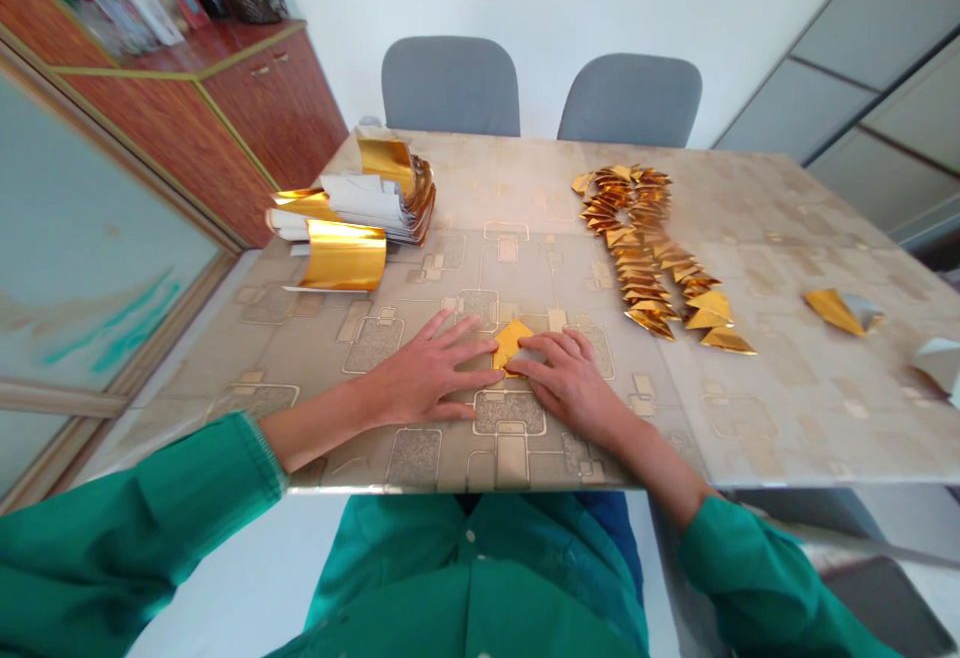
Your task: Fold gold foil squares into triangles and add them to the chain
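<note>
Gold foil fold (511,345) flat on patterned surface (757,418), between my hands. Left grip (431,370) open, flat against its edge; right grip (566,385) open, pressing lower corner. Keep pressure even, crease sharp.

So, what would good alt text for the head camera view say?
The left hand and right hand rest on a small folded piece of gold paper on a patterned table. A long row of folded gold triangles lies to the right, and a stack of gold and white paper strips to the left.
</note>
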A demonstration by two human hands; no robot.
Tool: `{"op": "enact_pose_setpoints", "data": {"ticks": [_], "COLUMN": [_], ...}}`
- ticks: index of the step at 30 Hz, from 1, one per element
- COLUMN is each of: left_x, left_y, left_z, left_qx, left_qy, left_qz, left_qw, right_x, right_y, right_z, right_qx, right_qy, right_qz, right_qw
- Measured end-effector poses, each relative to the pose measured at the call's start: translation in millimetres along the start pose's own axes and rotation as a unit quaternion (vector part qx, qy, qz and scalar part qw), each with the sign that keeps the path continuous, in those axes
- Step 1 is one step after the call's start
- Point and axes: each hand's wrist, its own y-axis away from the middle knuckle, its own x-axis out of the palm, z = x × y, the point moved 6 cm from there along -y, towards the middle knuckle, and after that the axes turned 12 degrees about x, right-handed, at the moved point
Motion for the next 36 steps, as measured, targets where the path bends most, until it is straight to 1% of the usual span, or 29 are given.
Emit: {"op": "enact_pose_setpoints", "data": {"ticks": [4,8,13,16,20,22,24,27,29,31,36], "left_x": [1,5,8,8,6,3,0,-2,-2,-2,-3], "left_y": [1,1,-1,-2,-2,-2,-1,-1,-4,-11,-27], "left_z": [0,-4,-11,-13,-12,-11,-9,0,6,9,15], "left_qx": [0.001,-0.013,-0.035,-0.035,-0.035,-0.037,-0.043,-0.080,-0.107,-0.121,-0.182], "left_qy": [0.007,0.003,-0.006,0.003,0.026,0.037,0.052,0.080,0.097,0.106,0.087], "left_qz": [-0.007,0.003,0.004,-0.010,-0.026,-0.031,-0.040,-0.063,-0.082,-0.099,-0.140], "left_qw": [1.000,1.000,0.999,0.999,0.999,0.998,0.997,0.992,0.986,0.982,0.969], "right_x": [-4,-5,-16,-19,-7,-2,1,3,4,5,6], "right_y": [-4,-3,3,10,16,16,14,12,11,10,10], "right_z": [1,-3,-5,2,24,29,30,31,34,36,40], "right_qx": [-0.004,0.003,0.028,0.044,0.003,0.011,0.036,0.061,0.063,0.060,0.056], "right_qy": [-0.034,-0.042,-0.050,-0.069,-0.082,-0.075,-0.064,-0.044,-0.023,0.004,0.040], "right_qz": [0.005,-0.003,-0.072,-0.098,-0.062,-0.053,-0.052,-0.052,-0.052,-0.056,-0.071], "right_qw": [0.999,0.999,0.996,0.992,0.995,0.996,0.996,0.996,0.996,0.997,0.995]}}
